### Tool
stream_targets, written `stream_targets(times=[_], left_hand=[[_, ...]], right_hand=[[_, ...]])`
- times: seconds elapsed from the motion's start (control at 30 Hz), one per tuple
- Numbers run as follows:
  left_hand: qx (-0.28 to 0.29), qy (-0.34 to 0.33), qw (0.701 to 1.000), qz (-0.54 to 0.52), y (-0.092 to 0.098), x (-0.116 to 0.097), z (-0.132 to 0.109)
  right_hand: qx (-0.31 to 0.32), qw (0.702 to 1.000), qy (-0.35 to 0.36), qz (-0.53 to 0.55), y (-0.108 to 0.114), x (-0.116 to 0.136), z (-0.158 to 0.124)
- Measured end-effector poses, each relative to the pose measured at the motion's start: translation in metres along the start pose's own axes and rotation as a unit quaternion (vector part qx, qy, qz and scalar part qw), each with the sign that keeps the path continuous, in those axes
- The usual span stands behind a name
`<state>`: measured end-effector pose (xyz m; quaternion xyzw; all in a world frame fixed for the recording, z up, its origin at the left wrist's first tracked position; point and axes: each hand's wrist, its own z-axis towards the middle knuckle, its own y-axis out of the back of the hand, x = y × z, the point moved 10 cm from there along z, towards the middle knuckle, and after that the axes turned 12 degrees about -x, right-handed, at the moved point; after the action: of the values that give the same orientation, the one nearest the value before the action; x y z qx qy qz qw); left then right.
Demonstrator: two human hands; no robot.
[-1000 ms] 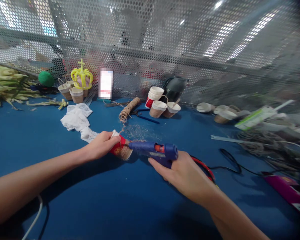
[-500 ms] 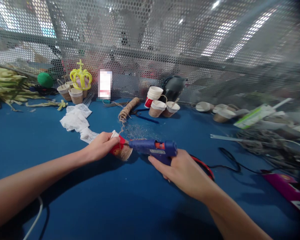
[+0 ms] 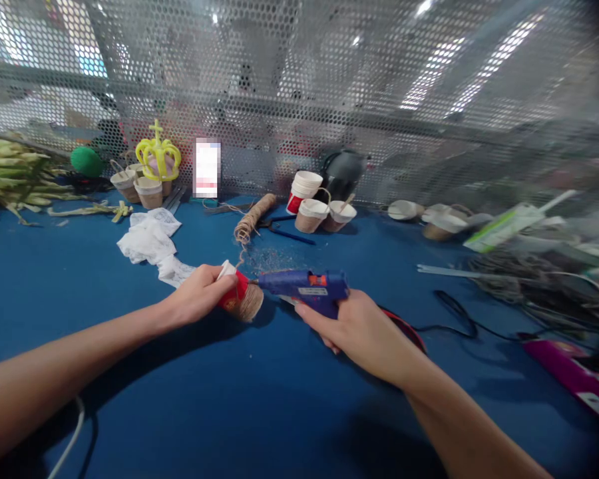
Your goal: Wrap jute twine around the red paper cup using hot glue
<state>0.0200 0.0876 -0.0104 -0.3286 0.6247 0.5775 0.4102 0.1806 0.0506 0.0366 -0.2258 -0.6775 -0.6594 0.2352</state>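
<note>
Two hands meet near the middle of the blue surface [image 3: 279, 399]. At left, the left hand [image 3: 199, 303] has its fingers clamped round a red paper cup [image 3: 231, 297] lying on its side, its lower part wrapped in jute twine [image 3: 250, 305]. At right, the right hand [image 3: 359, 329], fingers closed on a blue glue gun [image 3: 304, 287], has levelled it slightly; the nozzle stays at the wrap's edge.
</note>
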Motion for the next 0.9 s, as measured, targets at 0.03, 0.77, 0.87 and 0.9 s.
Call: stream_targets(times=[0.03, 0.77, 0.87, 0.9], left_hand=[[-0.004, 0.000, 1.000, 0.004, 0.0007, 0.0001, 0.0000], [-0.007, 0.003, 1.000, -0.005, 0.0022, -0.0043, -0.0015], [-0.004, 0.005, 1.000, -0.026, 0.0012, -0.0045, -0.0012], [-0.006, 0.008, 0.999, -0.030, 0.0014, -0.0035, -0.0009]], right_hand=[[-0.002, 1.000, 0.001, 0.000, 0.0002, 0.0002, 0.0009], [0.027, 0.999, 0.025, 0.021, -0.0036, 0.0027, -0.0023], [0.027, 0.999, 0.017, 0.014, -0.0044, 0.0005, -0.0048], [0.024, 1.000, 0.014, 0.009, -0.0043, 0.0000, -0.0053]])
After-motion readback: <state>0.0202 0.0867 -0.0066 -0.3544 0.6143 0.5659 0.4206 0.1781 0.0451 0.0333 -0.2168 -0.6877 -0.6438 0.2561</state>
